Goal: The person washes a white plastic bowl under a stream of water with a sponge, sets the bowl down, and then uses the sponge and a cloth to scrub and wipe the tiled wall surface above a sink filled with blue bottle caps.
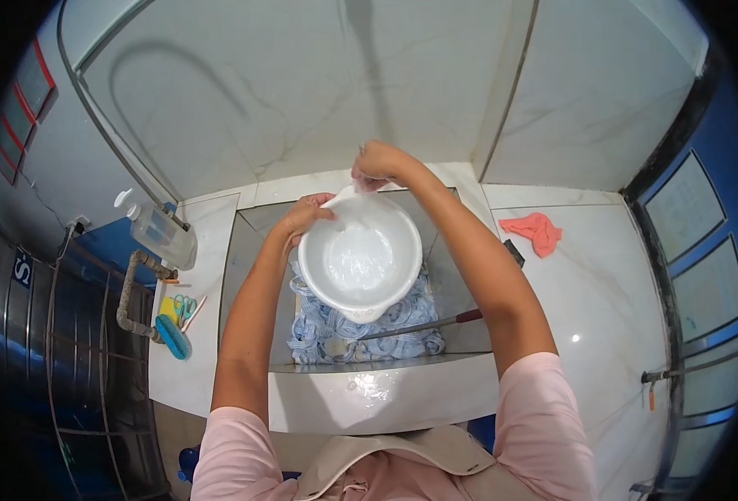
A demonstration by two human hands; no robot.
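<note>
Head view, left hand gripping white basin by rim, right hand curled at far edge, hold unclear

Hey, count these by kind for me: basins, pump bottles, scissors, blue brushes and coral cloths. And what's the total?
Basin: 1
Pump bottle: 1
Scissors: 1 pair
Blue brush: 1
Coral cloth: 1
Total: 5

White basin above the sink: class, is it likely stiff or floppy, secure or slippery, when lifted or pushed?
The white basin is probably stiff: it looks evenly round, with no sag, though the left hand grasps its edge. Its smooth, glistening inside looks wet, so a grip there might slip.
</note>
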